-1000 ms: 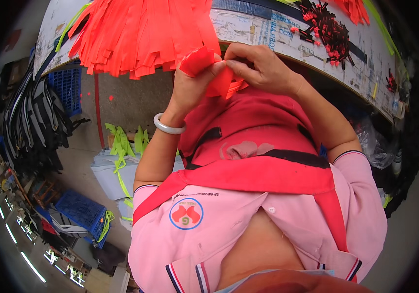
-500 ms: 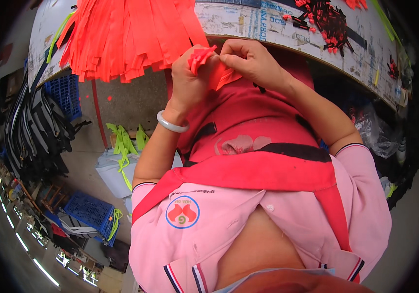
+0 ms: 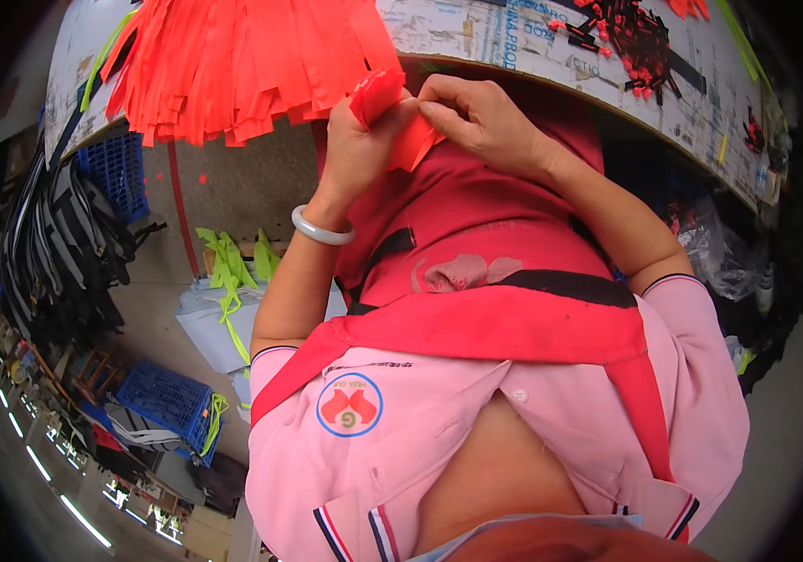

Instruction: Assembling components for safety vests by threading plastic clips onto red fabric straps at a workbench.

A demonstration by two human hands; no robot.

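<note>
Above my lap, near the table's front edge, my left hand (image 3: 364,140) is closed around a folded orange-red fabric strip (image 3: 377,96). One part of the strip stands up above the fist; another hangs between my two hands. Thumb and bent fingers of my right hand (image 3: 478,120) pinch together at the strip's edge, close to my left fingertips. Exactly what the right fingertips grip is partly hidden. A thick pile of orange-red fabric strips (image 3: 242,70) lies on the table just left of my left hand, its cut ends hanging over the edge.
The worktable (image 3: 439,37) has a worn, taped covering. At its right lies a heap of small black and red pieces (image 3: 628,42). Black and grey straps (image 3: 55,244) hang at the left. Blue crates (image 3: 165,398) and yellow-green strips (image 3: 228,262) are lower left.
The strip's upper end now stands taller and flatter out of my left fist. Both hands have moved only slightly and remain close together.
</note>
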